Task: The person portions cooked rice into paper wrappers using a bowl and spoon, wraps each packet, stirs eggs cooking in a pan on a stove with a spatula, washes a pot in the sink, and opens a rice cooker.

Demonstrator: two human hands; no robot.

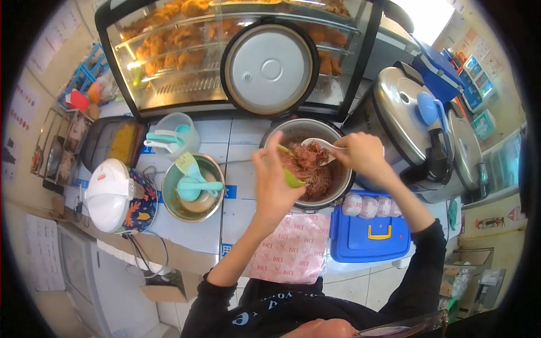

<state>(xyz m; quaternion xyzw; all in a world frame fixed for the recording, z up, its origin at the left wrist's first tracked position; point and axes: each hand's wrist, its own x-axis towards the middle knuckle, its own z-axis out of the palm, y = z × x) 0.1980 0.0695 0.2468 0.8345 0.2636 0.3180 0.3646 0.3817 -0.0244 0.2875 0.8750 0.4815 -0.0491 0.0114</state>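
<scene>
A round cooker pot (272, 129) with reddish-brown rice (315, 183) inside stands open at the centre, its lid (270, 69) raised behind it. My right hand (360, 152) grips a white spoon (321, 145) whose bowl rests in the rice. On the pot's left side, my left hand (274, 183) holds a green scoop (293, 179) by its edge, tipped over the rice; the fingers partly hide it. A patterned pink-and-white paper sheet (290, 248) lies in front of the pot.
Behind stands a glass display case (174, 62) with fried food. At left are a metal bowl (169, 194) with turquoise scoops, a clear jug (189, 127) and a white-lidded cooker (107, 194). Right are a large steel cooker (389, 112), a blue box (369, 245) and wrapped rolls (369, 207).
</scene>
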